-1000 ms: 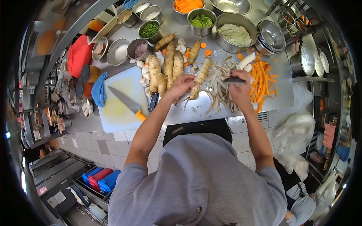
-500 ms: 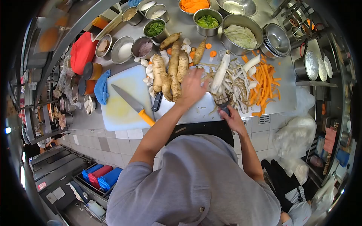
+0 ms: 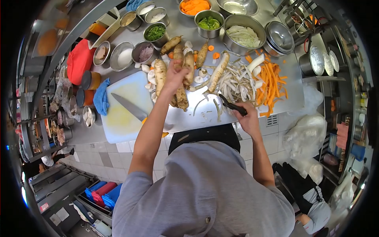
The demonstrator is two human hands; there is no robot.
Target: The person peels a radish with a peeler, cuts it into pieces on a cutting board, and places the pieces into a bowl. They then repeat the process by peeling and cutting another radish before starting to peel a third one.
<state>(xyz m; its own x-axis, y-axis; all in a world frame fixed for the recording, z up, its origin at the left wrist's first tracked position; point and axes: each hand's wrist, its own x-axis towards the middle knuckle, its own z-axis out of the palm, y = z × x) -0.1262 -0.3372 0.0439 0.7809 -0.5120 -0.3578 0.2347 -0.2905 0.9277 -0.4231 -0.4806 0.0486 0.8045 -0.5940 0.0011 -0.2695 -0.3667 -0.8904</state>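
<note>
My left hand (image 3: 176, 76) is over a group of muddy, unpeeled daikon (image 3: 188, 67), its fingers curled round one of them. In my right hand (image 3: 249, 118) is a peeler (image 3: 233, 106) with a black handle, its head pointing left above the steel table. Just beyond the peeler lies another daikon (image 3: 218, 73), streaked white and brown. To its right are a heap of pale peelings (image 3: 239, 85) and a pile of orange carrot peelings (image 3: 270, 85). A knife (image 3: 128, 106) rests on the white cutting board (image 3: 112, 128), its yellow handle partly behind my left forearm.
Along the back stand steel bowls, one with shredded cabbage (image 3: 242, 37), one with sliced greens (image 3: 209, 23), one with carrots (image 3: 194, 7). Stacked empty bowls (image 3: 279, 37) are at the right. A blue cloth (image 3: 102, 96) touches the board's left side. Another person's sleeve (image 3: 318, 213) shows at lower right.
My left hand has moved left and away from me, onto the unpeeled daikon. The peeler has swung to point left. A browner daikon lies where a white one was.
</note>
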